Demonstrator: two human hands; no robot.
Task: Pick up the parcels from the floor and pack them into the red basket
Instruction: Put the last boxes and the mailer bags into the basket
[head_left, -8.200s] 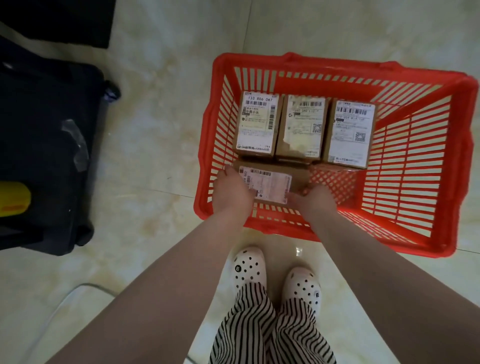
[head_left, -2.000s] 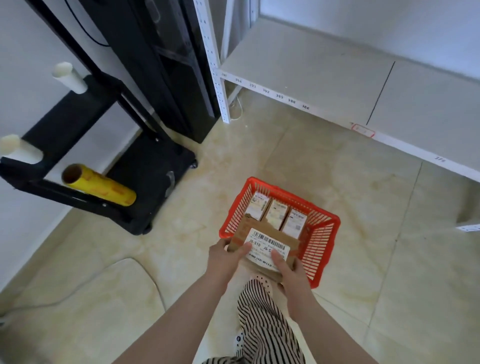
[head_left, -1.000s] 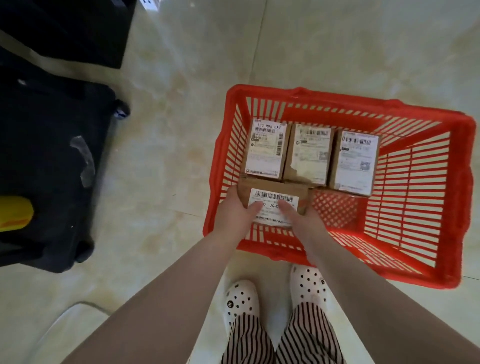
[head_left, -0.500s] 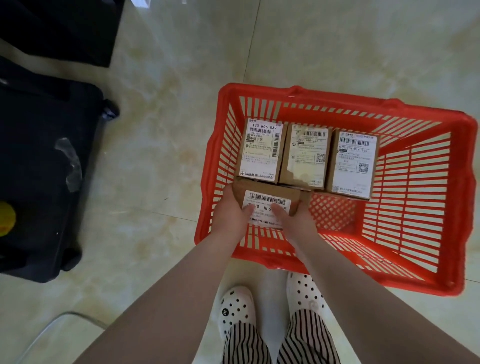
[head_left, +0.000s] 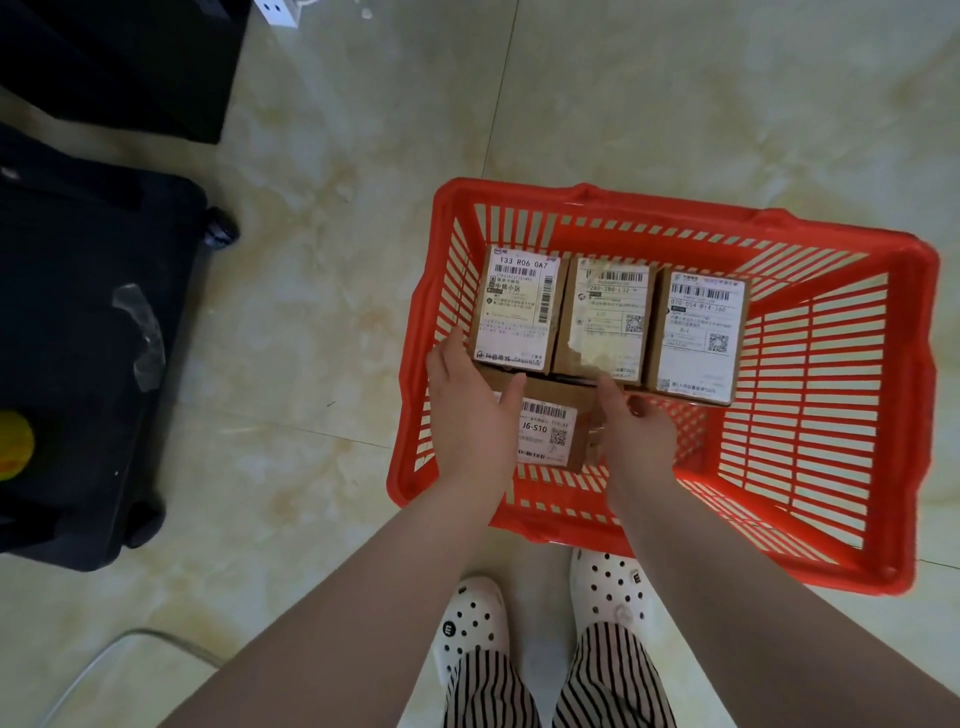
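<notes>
A red slatted plastic basket (head_left: 862, 395) sits on the pale marbled tile floor (head_left: 337, 171), right in front of the person's white perforated clogs (head_left: 608, 587). Inside it, three brown cardboard parcels with white shipping labels stand in a row along the far side, pressed edge to edge: the left parcel marked "133 R06 0A7" (head_left: 517, 309), the middle parcel with a torn label (head_left: 605, 317) and the right parcel with a QR code (head_left: 698, 335). In front of that row, in the near-left part of the basket, is a fourth brown cardboard parcel labelled "J6-S10" (head_left: 550, 428), its top lower than the tops of the other three. The left hand (head_left: 470, 415) is on this parcel's left end, fingers straight and together, the thumb reaching over the top edge. The right hand (head_left: 631, 434) is at its right end, fingers extended along the side; whether they press or only touch I cannot tell. The near-right part of the basket shows bare mesh floor. Off to the left stands a black wheeled base (head_left: 88, 332) with a yellow roll (head_left: 13, 447) at the frame edge, and the person's striped trousers (head_left: 556, 686) show below.
</notes>
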